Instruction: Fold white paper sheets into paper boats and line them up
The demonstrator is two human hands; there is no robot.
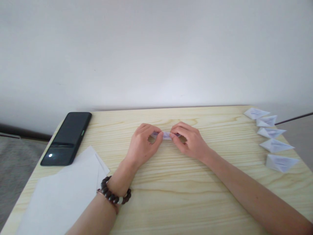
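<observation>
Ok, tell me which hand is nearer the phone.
Left. The left hand lies right of the phone, pinching the folded paper; the right hand holds the paper's far end, farther away.

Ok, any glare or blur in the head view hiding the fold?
Head view: light is soft and even; the only glare is a small bright spot on the phone. The small folded paper is pale, low in contrast, partly covered by the left hand and right hand.
</observation>
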